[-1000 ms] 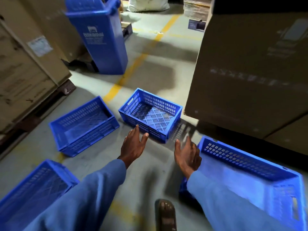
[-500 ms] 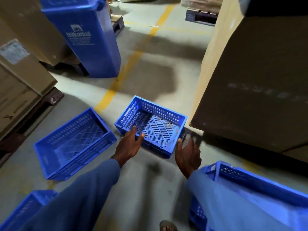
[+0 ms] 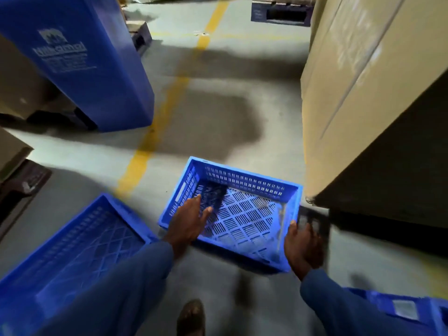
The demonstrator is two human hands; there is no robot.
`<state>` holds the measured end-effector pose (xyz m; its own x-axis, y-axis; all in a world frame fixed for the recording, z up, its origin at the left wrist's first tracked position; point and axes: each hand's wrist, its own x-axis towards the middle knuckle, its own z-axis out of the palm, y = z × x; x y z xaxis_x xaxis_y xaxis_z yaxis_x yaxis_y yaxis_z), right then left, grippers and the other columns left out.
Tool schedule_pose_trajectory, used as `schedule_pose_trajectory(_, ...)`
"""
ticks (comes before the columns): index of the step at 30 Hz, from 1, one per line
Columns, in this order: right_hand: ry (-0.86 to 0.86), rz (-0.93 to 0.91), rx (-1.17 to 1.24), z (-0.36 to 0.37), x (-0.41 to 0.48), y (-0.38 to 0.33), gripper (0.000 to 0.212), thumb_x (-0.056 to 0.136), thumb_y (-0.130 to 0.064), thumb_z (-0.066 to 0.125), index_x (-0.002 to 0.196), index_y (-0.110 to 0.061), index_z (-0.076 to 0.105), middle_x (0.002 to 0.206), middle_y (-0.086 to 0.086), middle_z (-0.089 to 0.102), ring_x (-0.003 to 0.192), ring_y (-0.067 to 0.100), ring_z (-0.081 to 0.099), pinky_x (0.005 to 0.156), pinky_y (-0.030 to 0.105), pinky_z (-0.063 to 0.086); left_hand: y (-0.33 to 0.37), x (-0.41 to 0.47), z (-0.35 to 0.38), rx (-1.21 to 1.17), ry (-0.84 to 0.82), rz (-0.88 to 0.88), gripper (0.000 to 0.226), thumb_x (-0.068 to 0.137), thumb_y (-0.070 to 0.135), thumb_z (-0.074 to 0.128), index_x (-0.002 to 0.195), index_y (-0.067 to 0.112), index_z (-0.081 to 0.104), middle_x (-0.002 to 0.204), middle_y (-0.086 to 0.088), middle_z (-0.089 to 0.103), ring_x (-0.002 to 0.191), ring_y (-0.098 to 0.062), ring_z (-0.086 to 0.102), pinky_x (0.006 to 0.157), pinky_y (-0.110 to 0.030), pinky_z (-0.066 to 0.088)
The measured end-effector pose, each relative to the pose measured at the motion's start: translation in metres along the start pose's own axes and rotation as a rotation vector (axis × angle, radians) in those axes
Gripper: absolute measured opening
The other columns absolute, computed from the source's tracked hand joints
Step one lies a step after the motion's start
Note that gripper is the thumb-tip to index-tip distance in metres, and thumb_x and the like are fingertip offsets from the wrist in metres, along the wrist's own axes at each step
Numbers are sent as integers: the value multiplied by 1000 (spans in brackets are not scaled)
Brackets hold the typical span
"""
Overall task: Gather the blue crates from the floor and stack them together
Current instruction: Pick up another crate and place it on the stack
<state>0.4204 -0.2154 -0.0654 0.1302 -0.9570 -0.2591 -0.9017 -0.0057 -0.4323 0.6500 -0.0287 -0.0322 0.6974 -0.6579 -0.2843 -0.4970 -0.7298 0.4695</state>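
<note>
Blue crate (image 3: pixel 244 212) on floor (image 3: pixel 218 112) beside tall carton (image 3: pixel 363 105), left hand (image 3: pixel 190 220) spread open over near-left rim, right hand (image 3: pixel 304 248) apparently clasping right rim, second crate (image 3: pixel 72 251) at left.

Blue slotted crate (image 3: pixel 244 190), blue bin (image 3: pixel 97 69), yellow floor stripe (image 3: pixel 155 132).

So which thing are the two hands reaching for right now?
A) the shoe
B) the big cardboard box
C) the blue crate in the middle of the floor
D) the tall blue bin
C: the left hand is over the near left rim of the middle blue crate and the right hand is at its near right corner; the blue bin stands far off to the left.
</note>
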Motion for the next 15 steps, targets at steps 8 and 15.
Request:
schedule_pose_trajectory(8,95,151,-4,129,55,0,52,101,-37,43,146,-12,41,142,18,48,130,39,45,100,52,36,-131,131,59,335,87,-19,66,93,42,33,146,3,39,150,-31,35,134,-51,38,102,-64,37)
schedule_pose_trajectory(15,87,153,-76,142,67,5,74,89,-11,59,155,-15,26,129,22,54,118,43,54,89,49,45,-164,162,66,209,10,-56,87,76,-6,56,155,9,25,123,-36,41,90,-55,55,78,-55,48)
